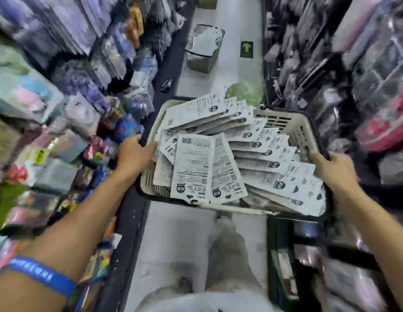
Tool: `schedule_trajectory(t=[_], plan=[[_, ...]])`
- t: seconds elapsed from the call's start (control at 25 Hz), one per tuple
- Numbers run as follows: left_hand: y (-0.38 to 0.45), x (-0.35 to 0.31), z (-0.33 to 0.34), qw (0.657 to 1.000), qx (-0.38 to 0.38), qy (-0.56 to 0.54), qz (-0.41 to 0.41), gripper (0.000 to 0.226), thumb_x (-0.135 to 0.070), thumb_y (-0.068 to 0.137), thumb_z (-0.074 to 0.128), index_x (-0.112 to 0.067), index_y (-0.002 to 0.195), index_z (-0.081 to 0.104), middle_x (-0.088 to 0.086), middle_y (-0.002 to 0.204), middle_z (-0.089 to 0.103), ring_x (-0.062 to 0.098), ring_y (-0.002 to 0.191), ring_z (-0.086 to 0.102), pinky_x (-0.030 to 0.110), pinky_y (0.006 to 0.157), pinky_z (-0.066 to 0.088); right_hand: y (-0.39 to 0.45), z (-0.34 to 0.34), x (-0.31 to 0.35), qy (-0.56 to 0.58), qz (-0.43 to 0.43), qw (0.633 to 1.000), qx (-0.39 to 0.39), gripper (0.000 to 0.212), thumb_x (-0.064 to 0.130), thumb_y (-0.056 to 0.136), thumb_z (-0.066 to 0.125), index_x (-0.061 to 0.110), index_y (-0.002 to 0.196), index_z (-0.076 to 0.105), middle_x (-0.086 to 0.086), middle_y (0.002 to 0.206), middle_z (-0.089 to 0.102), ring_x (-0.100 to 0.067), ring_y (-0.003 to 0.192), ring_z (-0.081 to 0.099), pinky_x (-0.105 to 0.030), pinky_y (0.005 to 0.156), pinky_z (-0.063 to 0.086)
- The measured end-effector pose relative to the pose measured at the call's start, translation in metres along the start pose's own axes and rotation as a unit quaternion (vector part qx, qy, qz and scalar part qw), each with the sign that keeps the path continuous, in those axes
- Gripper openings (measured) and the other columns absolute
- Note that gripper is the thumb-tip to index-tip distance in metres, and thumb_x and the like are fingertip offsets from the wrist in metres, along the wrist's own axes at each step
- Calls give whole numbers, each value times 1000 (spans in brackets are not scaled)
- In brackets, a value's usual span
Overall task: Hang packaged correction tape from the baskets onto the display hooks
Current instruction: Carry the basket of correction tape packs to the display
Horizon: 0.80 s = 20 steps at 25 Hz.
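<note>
I hold a beige plastic basket [292, 127] in front of me in a shop aisle. It is heaped with several white printed packs of correction tape [193, 167], backs facing up. My left hand [135, 152] grips the basket's left rim, fingers curled over the edge beside the packs. At the right rim, my right hand [331, 167] grips the black edge. A second basket [205, 61] with white packs stands on the floor farther down the aisle. The display hooks are blurred and cannot be picked out.
Packed shelves of coloured stationery [61, 131] line the left side; dark hanging goods [331, 64] line the right. The pale floor [236, 23] runs between them, with a green arrow sign [246, 48]. A dark crate [286, 255] sits at lower right by my legs.
</note>
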<state>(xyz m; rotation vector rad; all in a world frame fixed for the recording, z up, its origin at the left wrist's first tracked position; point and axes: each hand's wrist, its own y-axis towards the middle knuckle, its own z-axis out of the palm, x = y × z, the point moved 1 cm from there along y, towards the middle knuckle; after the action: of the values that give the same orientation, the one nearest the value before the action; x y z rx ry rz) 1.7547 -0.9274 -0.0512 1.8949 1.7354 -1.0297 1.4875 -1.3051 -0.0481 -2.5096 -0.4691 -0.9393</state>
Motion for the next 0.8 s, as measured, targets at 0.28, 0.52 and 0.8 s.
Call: schedule_trajectory(t=[0.28,0.52,0.8], plan=[[301,-134,94,998,-27,-29,-52,26,-31,90,70,-7,102,73,13,96,76,31,91,71,38,77,56,348,50,182,-12,-41,998,35,36,43,89,64,13,70,63,-3,62,60,-20,59,57,-30,55,43],[562,-224,136,993,-24,-77,-82,38,-34,92,69,0,109,69,14,94,71,26,80,65,37,71,51,587,110,349,-62,-75,995,31,37,38,90,69,6,72,64,-1,56,55,-16,52,51,-30,47,38],[796,-310,149,984,-24,-147,-99,7,-24,96,67,-18,93,70,5,88,73,27,76,68,32,65,49,809,184,544,-118,-118,985,51,46,37,94,66,-2,72,57,-14,59,51,-19,61,45,-34,54,33]])
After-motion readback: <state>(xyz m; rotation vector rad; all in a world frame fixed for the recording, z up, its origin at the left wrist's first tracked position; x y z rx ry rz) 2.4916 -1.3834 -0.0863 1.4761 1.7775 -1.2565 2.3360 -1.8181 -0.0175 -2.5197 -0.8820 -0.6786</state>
